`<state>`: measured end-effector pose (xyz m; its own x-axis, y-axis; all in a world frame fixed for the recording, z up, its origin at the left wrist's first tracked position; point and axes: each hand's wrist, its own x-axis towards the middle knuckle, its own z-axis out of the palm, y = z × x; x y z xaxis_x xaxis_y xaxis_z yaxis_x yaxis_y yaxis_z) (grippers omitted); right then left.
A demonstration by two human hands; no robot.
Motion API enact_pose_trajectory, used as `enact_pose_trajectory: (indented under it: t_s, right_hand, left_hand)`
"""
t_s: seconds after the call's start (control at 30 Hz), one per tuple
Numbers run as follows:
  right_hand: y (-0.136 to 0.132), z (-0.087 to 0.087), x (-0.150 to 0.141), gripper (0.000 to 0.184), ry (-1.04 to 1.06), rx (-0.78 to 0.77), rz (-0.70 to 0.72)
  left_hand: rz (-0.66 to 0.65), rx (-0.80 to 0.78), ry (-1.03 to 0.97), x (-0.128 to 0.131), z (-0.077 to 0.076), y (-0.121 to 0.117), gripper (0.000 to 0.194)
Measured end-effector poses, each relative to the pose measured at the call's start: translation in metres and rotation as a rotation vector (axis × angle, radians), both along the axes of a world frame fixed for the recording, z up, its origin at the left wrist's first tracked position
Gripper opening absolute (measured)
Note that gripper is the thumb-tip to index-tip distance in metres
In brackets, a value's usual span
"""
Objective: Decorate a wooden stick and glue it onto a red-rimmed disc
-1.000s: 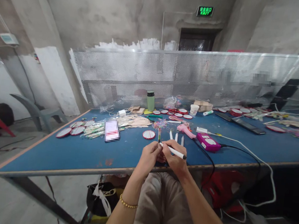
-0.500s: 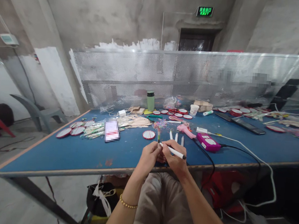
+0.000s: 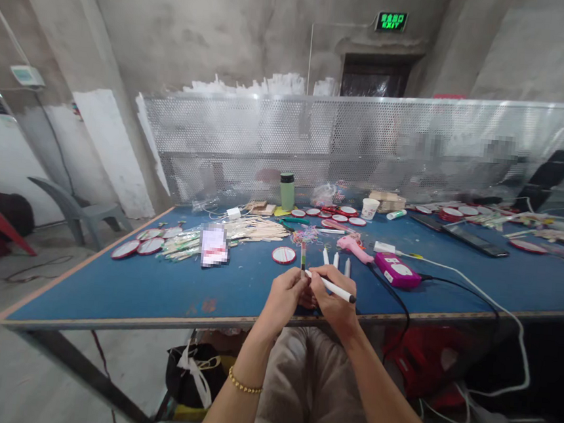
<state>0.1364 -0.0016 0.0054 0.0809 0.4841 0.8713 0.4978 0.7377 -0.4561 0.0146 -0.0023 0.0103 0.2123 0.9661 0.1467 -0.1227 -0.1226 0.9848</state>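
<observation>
At the near edge of the blue table (image 3: 146, 298), just above my lap, my left hand (image 3: 284, 294) has its thumb and fingers pinched together on the lower part of a narrow banded stick (image 3: 303, 256), which stands up from my grip with its green part showing. My right hand (image 3: 336, 302) is closed around a white pen (image 3: 337, 289), its dark end pointing away to the right and its other end right at the stick beside my left fingertips; whether the tip touches is too small to tell. Little has changed over the last second: my view has swung slightly left, so everything sits a touch farther right in it, while both hands keep the same hold. I take that to mean the close work of pen against stick goes on unbroken. Just beyond my hands lies a red-rimmed disc (image 3: 283, 255), and near my right knuckles three white markers (image 3: 335, 262) lie on the table. Past those are a pink glue gun (image 3: 355, 247) and a purple box (image 3: 396, 270).
</observation>
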Motion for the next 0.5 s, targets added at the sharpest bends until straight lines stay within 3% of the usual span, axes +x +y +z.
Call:
enact_pose_trajectory:
  t_s: [0.5]
  right_hand:
    - [-0.002, 0.0009, 0.0005, 0.019, 0.049, -0.008, -0.015]
  left_hand:
    - [-0.041, -0.026, -0.004, -0.0014, -0.0007, 0.0023, 0.039]
